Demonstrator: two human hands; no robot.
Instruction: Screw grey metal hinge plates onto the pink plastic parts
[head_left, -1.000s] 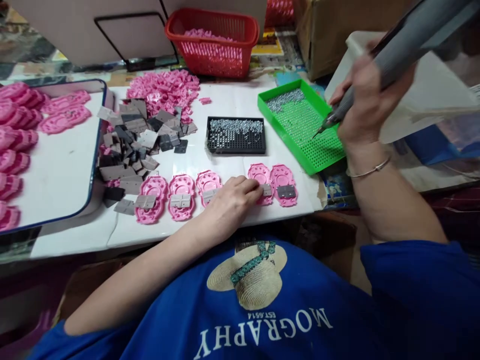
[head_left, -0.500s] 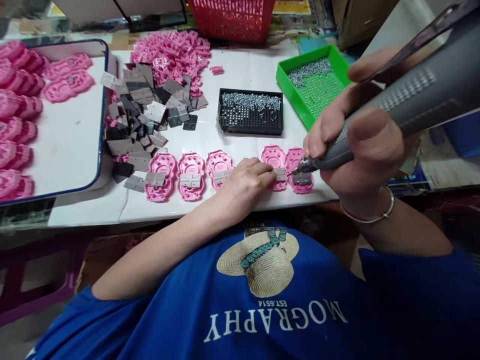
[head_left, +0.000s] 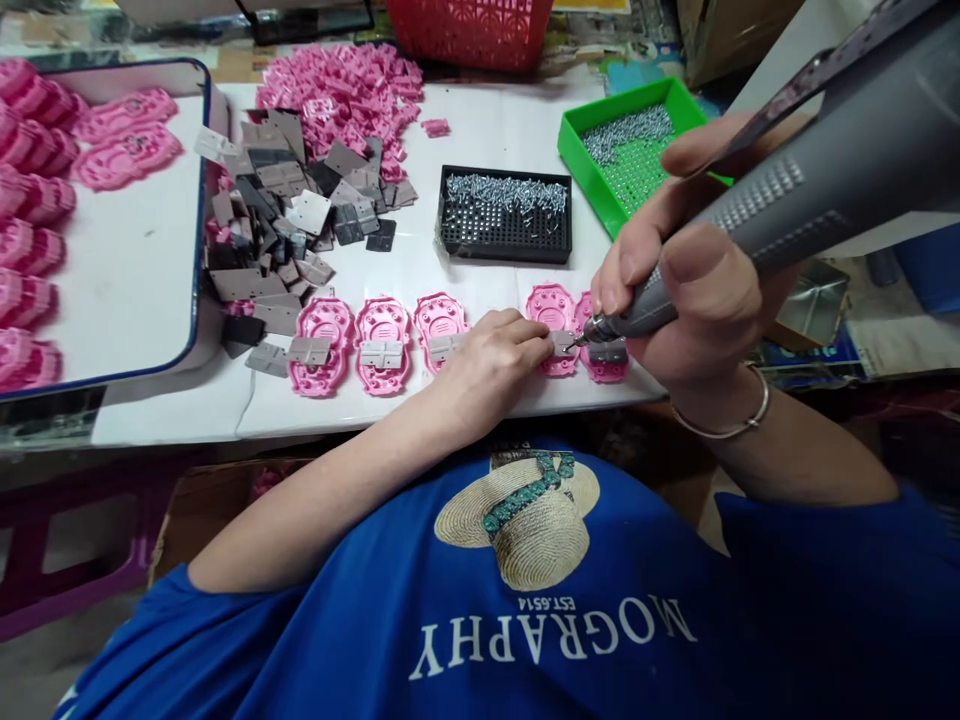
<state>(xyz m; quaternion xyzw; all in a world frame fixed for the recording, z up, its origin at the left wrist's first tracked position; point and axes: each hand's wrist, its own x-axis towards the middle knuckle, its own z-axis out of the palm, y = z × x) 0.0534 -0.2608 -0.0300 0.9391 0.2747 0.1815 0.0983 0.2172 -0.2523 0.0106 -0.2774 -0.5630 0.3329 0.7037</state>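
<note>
Along the near edge of the tabletop (head_left: 499, 288), the pink shells (head_left: 323, 315) lie in a row, likely for easy reach. The right hand (head_left: 697, 290) is clamped around a grey power driver (head_left: 840, 150), slanted so its tip meets a grey plate (head_left: 561, 343) on one shell. The left hand (head_left: 491, 370) rests fingertips beside that plate, apparently steadying it; whether they pinch, I cannot tell.
</note>
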